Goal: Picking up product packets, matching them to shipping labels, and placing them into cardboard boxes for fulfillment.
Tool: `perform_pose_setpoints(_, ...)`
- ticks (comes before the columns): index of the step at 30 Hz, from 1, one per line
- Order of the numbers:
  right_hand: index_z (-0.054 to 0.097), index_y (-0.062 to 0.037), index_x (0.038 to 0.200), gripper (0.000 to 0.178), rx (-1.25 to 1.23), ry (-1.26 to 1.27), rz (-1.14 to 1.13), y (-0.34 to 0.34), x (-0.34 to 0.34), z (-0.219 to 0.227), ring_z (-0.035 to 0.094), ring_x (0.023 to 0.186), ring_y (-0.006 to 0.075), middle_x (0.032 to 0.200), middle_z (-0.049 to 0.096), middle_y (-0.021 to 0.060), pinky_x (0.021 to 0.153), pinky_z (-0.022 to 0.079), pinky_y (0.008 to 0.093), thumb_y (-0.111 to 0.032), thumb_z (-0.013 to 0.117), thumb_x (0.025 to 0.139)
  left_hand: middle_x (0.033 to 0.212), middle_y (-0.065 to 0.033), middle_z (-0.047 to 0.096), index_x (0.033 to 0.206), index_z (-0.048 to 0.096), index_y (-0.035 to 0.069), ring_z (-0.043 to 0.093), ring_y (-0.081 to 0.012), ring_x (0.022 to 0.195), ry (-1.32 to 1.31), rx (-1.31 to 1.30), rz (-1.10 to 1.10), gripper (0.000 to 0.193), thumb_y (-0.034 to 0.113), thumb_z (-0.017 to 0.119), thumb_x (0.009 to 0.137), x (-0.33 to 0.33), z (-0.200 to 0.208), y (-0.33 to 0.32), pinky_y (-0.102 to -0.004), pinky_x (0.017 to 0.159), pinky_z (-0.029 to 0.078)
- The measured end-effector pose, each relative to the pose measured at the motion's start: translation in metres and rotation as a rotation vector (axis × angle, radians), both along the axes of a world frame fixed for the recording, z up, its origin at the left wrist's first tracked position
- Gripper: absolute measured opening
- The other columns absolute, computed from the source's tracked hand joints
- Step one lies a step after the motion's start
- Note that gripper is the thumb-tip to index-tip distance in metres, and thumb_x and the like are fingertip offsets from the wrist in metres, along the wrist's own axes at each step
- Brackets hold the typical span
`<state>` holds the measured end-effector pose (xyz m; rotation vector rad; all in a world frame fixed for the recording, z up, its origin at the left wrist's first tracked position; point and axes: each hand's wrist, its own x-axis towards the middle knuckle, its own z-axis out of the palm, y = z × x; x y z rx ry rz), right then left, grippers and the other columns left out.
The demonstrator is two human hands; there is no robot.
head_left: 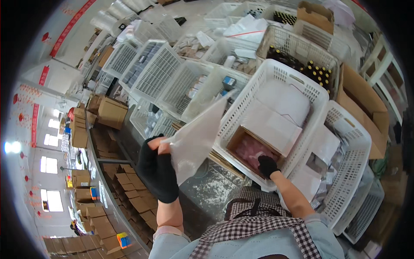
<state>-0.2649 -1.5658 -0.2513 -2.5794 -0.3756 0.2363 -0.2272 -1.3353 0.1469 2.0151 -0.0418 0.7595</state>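
My left hand (158, 170), in a black fingerless glove, is raised and pinches a clear, whitish plastic bag (198, 134) at its near edge. The bag hangs out to the right, over the gap beside a white plastic crate (321, 97). Inside that crate is a cardboard box holding pinkish, see-through pieces (249, 149) whose kind I cannot make out. My right hand (268, 166), gloved too, reaches down into the box at its near right side, and its fingertips are hidden. Stacked white sheets or bags (276, 116) fill the crate beyond the box.
On the right stands another white crate (360, 151) with flat packets, near an open cardboard carton (364, 99). Behind, a crate holds dark bottles with yellow caps (318, 73). More crates (183, 82) spread beyond. Left is a long bench with cardboard boxes (131, 181) beneath.
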Motion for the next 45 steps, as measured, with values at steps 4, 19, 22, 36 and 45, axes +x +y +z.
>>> perform_pose_setpoints(4, 0.042, -0.0021, 0.122, 0.056, -0.001, 0.238, -0.039, -0.007, 0.004, 0.036, 0.054, 0.100, 0.0314, 0.109, 0.054, 0.0196, 0.088, 0.041, 0.0407, -0.024, 0.058, 0.072, 0.073, -0.0006, 0.054, 0.079, 0.056, 0.001, 0.046, -0.0080, 0.066, -0.014, -0.017, -0.020, 0.014, 0.014, 0.056, 0.081, -0.017, 0.006, -0.006, -0.0206, 0.061, 0.035)
perform_pose_setpoints(19, 0.063, -0.0021, 0.089, 0.036, 0.729, 0.501, -0.873, -0.092, -0.114, 0.149, 0.060, 0.071, 0.0175, 0.078, 0.064, 0.0090, 0.065, 0.047, 0.0310, -0.032, 0.070, 0.070, 0.097, -0.0097, 0.053, 0.105, 0.048, 0.001, 0.051, -0.0228, 0.094, 0.264, 0.084, -0.492, 0.028, 0.011, 0.056, 0.080, 0.001, -0.219, -0.114, -0.0323, 0.084, 0.040)
perform_pose_setpoints(22, 0.064, -0.0024, 0.089, 0.040, 0.638, 0.456, -0.805, -0.123, -0.134, 0.075, 0.061, 0.070, 0.0182, 0.076, 0.064, 0.0096, 0.065, 0.047, 0.0324, -0.038, 0.066, 0.071, 0.103, -0.0140, 0.053, 0.107, 0.049, 0.002, 0.050, -0.0291, 0.098, 0.392, 0.430, -0.736, 0.035, 0.010, 0.060, 0.075, -0.066, -0.296, -0.113, -0.0355, 0.086, 0.040)
perform_pose_setpoints(36, 0.058, -0.0046, 0.099, 0.027, 0.438, -0.044, -0.419, -0.133, -0.153, 0.120, 0.059, 0.082, 0.0324, 0.098, 0.061, 0.0144, 0.068, 0.050, 0.0362, -0.007, 0.055, 0.073, 0.102, -0.0133, 0.060, 0.110, 0.049, -0.002, 0.056, -0.0225, 0.097, 1.942, -1.270, -0.740, 0.057, 0.047, 0.053, 0.082, -0.029, -0.266, -0.130, -0.0376, 0.085, 0.045)
perform_pose_setpoints(45, 0.058, 0.0005, 0.083, 0.027, 1.062, 0.980, -1.017, -0.137, -0.169, 0.099, 0.056, 0.055, 0.0119, 0.067, 0.057, 0.0050, 0.051, 0.045, 0.0224, -0.025, 0.065, 0.076, 0.081, -0.0023, 0.061, 0.092, 0.061, 0.000, 0.056, -0.0101, 0.072, 1.592, -0.181, -1.001, 0.026, 0.021, 0.062, 0.077, -0.041, -0.260, -0.121, -0.0243, 0.065, 0.044)
